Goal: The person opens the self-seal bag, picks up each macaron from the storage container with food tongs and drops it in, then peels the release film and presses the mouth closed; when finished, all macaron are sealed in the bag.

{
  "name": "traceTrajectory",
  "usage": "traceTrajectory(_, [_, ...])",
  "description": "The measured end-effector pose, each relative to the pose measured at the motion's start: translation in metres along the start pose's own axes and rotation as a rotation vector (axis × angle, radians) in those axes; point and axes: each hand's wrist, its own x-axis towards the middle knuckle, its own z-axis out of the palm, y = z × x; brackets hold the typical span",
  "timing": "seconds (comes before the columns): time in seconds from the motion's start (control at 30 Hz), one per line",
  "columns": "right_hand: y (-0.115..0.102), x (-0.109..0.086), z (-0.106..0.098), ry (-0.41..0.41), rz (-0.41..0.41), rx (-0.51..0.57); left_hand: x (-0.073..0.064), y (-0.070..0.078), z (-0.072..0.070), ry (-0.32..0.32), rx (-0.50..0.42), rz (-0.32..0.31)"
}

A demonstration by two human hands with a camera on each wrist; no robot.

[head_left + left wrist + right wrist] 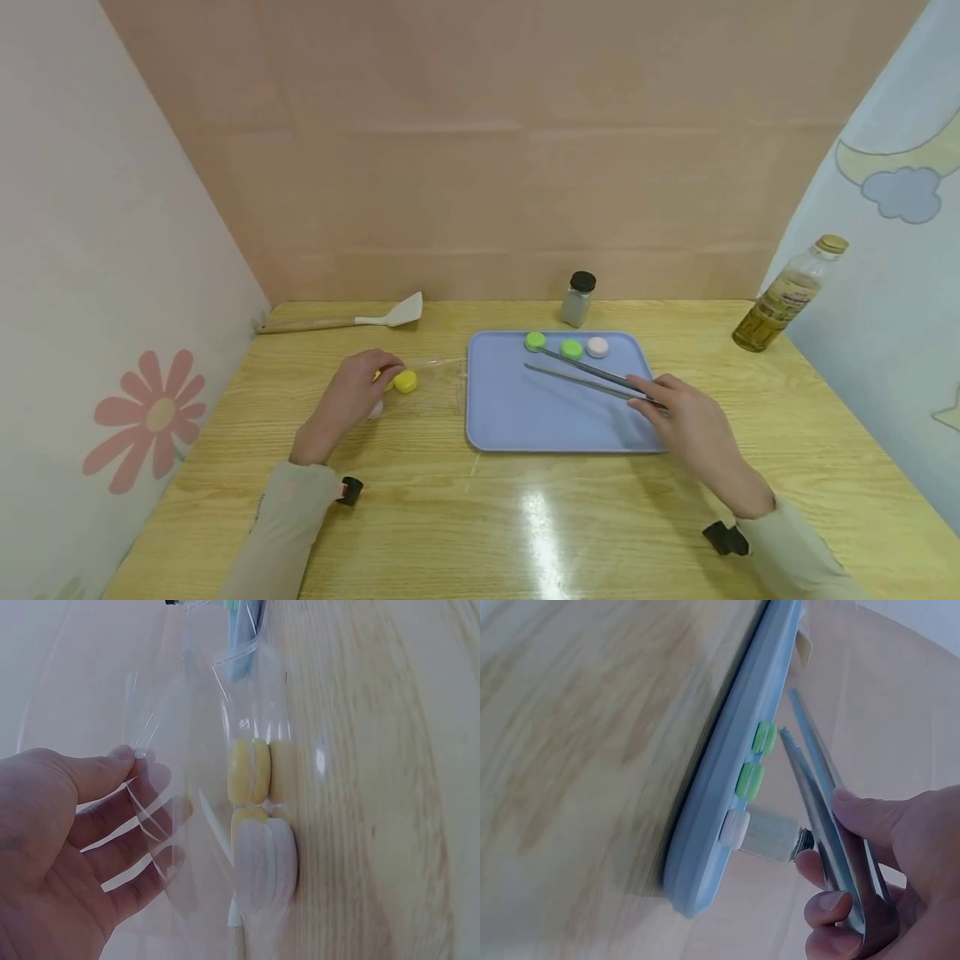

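My left hand [352, 392] pinches the edge of a clear plastic bag [438, 392] lying left of the tray. Inside the bag, the left wrist view shows a yellow macaron [250, 771], a second yellow one mostly hidden, and a pale pink macaron [264, 864]. In my right hand [697, 429] are metal tongs [821, 817], their arms spread apart with nothing between the tips. The tongs reach over a blue tray [525, 421]. Along its back edge sit two green macarons [571, 349] and a pale pink macaron [597, 347].
Behind the tray stands a small jar with a black lid [576, 300]. A spatula [337, 322] with a wooden handle lies at the back left. Toward the back right is an oil bottle [783, 296] with a yellow cap. Walls border the table on the left, back and right.
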Motion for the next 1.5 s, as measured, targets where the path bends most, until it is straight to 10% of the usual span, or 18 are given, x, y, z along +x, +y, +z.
traceTrajectory(1.5, [-0.012, 0.027, 0.029, -0.007, 0.053, -0.049, 0.0, 0.002, 0.0, 0.0, 0.027, -0.003])
